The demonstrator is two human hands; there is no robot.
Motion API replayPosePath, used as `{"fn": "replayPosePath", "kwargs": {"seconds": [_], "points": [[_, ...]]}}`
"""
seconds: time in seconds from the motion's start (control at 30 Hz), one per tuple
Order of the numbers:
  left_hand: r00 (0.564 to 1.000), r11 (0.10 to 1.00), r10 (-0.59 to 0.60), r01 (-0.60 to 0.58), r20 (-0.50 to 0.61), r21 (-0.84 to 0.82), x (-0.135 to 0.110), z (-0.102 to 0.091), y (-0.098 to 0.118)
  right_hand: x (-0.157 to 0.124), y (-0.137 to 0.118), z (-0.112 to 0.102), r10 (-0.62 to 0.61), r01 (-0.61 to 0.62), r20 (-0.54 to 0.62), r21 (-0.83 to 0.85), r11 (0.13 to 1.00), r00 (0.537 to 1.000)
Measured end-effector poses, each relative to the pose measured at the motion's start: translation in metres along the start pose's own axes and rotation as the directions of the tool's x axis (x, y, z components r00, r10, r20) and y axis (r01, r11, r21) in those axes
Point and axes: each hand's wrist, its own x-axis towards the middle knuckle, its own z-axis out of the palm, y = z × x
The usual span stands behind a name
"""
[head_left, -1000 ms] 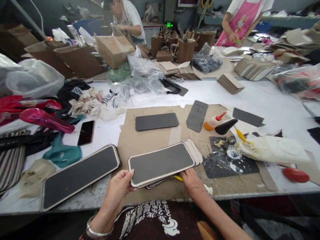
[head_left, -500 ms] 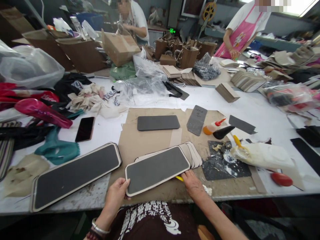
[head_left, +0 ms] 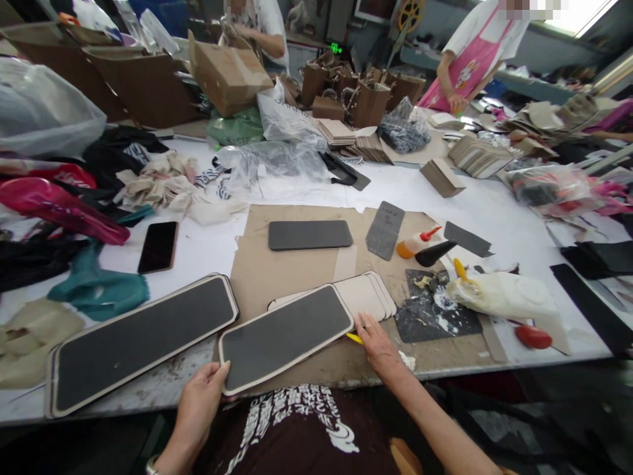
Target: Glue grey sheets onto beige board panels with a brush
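Observation:
A long grey panel with a cream border [head_left: 287, 338] lies slanted in front of me, its left end over the table's front edge. My left hand [head_left: 202, 401] pinches its lower left corner, thumb on top. Partly under its right end are several overlapping cream panels [head_left: 366, 295]. My right hand [head_left: 380, 346] rests its outstretched fingers on the lower edge of these cream panels, apart from the grey one. Beside those fingers, a yellow handle [head_left: 355, 338] sticks out; the rest of it is hidden. Left of my left hand lies a stack of similar bordered panels [head_left: 143, 346].
Beyond, a plain grey panel [head_left: 310, 235] lies on brown cardboard [head_left: 252, 264]. On the right are a glue-smeared dark sheet [head_left: 430, 320], a white plastic container [head_left: 514, 295] and a red-tipped bottle [head_left: 415, 244]. A phone [head_left: 158, 247] lies left. Two people are across the table.
The bordered grey panel has slid left in my left hand, uncovering more of the cream panels. My right hand has left its right end and now touches the cream panels. The view has shifted slightly.

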Motion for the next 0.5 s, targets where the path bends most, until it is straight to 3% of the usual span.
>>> {"fn": "replayPosePath", "kwargs": {"seconds": [0.13,0.33,0.4,0.5], "points": [[1.000,1.000,-0.001,0.001,0.023,0.007,0.004,-0.009,0.002,0.003,0.010,0.003,0.031,-0.033,0.042,0.064,0.997,0.999],[0.987,0.991,0.114,-0.122,0.117,0.061,0.014,0.013,0.014,0.027,0.024,-0.017,0.159,-0.183,0.107,0.277,0.943,0.982],[0.977,0.983,0.165,-0.175,0.137,0.058,0.020,0.020,0.016,0.038,0.026,-0.027,0.267,-0.302,0.158,0.276,0.912,0.951],[0.968,0.978,0.201,-0.208,0.152,0.031,0.028,0.027,0.018,0.048,0.026,-0.038,0.428,-0.483,0.277,0.177,0.857,0.860]]}}
